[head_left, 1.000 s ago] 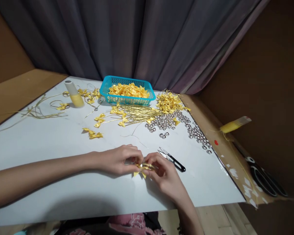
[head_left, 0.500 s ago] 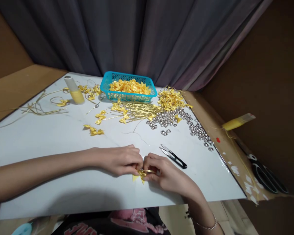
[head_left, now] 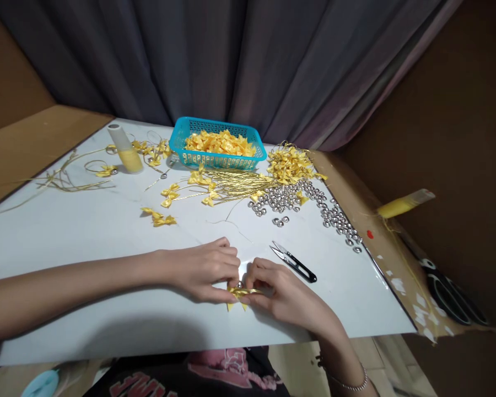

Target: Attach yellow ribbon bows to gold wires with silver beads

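Near the front of the white table, my left hand [head_left: 209, 271] and my right hand [head_left: 273, 284] face each other, fingers pinched around one yellow ribbon bow [head_left: 236, 304]. A silver bead [head_left: 240, 285] shows at the top of the bow, between the fingertips. Gold cord [head_left: 252, 291] runs from the bow into my right fingers. How the cord joins the bead is too small to make out. Black thread snips [head_left: 293, 262] lie just beyond my right hand, blades pointing away to the left.
A blue basket [head_left: 219, 158] of yellow bows stands at the back. Before it lie gold cords [head_left: 240, 186], a heap of bows with cord [head_left: 289, 164] and silver beads [head_left: 281, 197]. A thread spool [head_left: 126, 149] stands left; black scissors [head_left: 448, 292] lie right.
The bow has turned between my fingers, its ribbon tails now pointing toward me. The silver bead shows more plainly above it. My fingertips have shifted slightly apart at the top.
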The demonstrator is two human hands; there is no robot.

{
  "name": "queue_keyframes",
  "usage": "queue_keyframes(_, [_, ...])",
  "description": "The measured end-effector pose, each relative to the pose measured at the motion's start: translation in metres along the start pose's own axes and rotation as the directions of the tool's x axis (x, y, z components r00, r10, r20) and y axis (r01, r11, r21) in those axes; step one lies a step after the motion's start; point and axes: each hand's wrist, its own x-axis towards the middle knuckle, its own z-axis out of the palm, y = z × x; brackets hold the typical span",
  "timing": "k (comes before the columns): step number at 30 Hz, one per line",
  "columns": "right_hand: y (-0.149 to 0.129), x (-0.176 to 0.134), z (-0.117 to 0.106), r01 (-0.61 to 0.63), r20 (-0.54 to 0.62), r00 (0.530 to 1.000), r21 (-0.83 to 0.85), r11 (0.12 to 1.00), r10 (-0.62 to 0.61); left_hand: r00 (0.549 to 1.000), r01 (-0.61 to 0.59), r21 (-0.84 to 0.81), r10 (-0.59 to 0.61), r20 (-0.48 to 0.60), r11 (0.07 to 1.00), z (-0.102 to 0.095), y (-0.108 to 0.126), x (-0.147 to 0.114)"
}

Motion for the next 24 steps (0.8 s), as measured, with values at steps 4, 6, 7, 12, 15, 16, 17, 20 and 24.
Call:
queue_keyframes(4, [-0.001,-0.0004,-0.0001,-0.006,0.005,1.0,-0.007,1.0,0.006,1.0,0.006,0.075,-0.008,0.019,0.997,0.0002,0.0015,-0.0007])
queue_keyframes(6, [-0.001,-0.0007,-0.0004,-0.009,0.009,1.0,-0.003,1.0,0.009,1.0,0.001,0.098,-0.004,0.028,0.995,0.0001,0.0018,-0.0008])
queue_keyframes(7, [-0.0008,-0.0009,-0.0005,-0.01,0.011,1.0,0.0,1.0,0.01,0.999,-0.005,0.106,0.002,0.032,0.994,0.0001,0.0018,-0.0007])
queue_keyframes(12, [0.0012,-0.0019,0.0,-0.026,0.013,1.0,0.013,1.0,0.026,0.999,-0.03,0.12,0.029,0.017,0.992,0.0013,0.0018,-0.0008])
queue_keyframes(15, [0.002,-0.0013,0.0012,-0.028,0.005,1.0,0.013,1.0,0.028,0.999,-0.035,0.101,0.036,-0.01,0.994,0.0023,0.0021,-0.0013])
queue_keyframes(16, [0.0021,-0.0008,0.0018,-0.031,0.001,1.0,0.008,0.999,0.031,0.999,-0.037,0.095,0.039,-0.022,0.995,0.0025,0.0022,-0.0014])
queue_keyframes(17, [0.0022,-0.0003,0.0023,-0.034,0.0,0.999,0.002,0.999,0.034,0.998,-0.041,0.092,0.044,-0.033,0.995,0.0028,0.0023,-0.0014])
queue_keyframes(20, [0.0024,0.0008,0.0034,-0.046,0.005,0.999,-0.009,0.999,0.046,0.997,-0.054,0.108,0.06,-0.058,0.993,0.0039,0.0023,-0.0011])
queue_keyframes(24, [0.0033,0.0002,0.0035,-0.057,0.001,0.998,-0.019,0.998,0.057,0.996,-0.046,0.134,0.056,-0.067,0.99,0.0057,0.0023,-0.0006])
